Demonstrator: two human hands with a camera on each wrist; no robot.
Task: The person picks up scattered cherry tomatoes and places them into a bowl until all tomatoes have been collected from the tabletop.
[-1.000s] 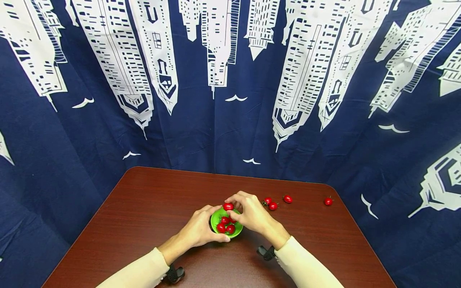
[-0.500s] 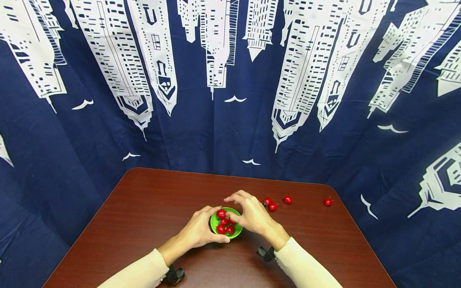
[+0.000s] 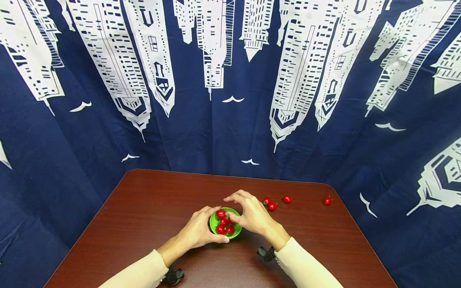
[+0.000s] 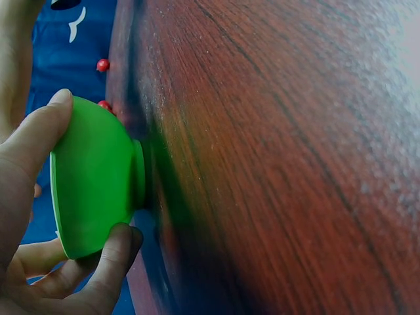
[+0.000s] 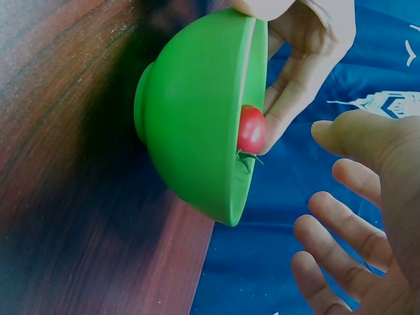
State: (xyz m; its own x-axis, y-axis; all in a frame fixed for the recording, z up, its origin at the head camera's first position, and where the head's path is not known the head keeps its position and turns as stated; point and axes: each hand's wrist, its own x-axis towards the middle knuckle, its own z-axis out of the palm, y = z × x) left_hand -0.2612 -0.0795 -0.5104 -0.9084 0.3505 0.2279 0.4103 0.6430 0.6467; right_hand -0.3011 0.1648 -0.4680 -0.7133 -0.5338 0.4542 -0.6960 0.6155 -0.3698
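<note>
A small green bowl stands on the brown table, with several red cherry tomatoes in it. My left hand grips the bowl's left side; in the left wrist view its thumb and fingers curl round the bowl. My right hand hovers over the bowl's right rim and holds nothing. Seen from the right wrist, its fingers are spread beside the bowl, where one tomato shows at the rim.
More loose tomatoes lie right of the bowl: a pair, one beyond them and one near the table's right edge. A blue curtain with white buildings hangs close behind and around the table.
One second ago my right hand pinched a tomato above the bowl. It let go, and that tomato now lies in the bowl. The left hand has kept its grip.
</note>
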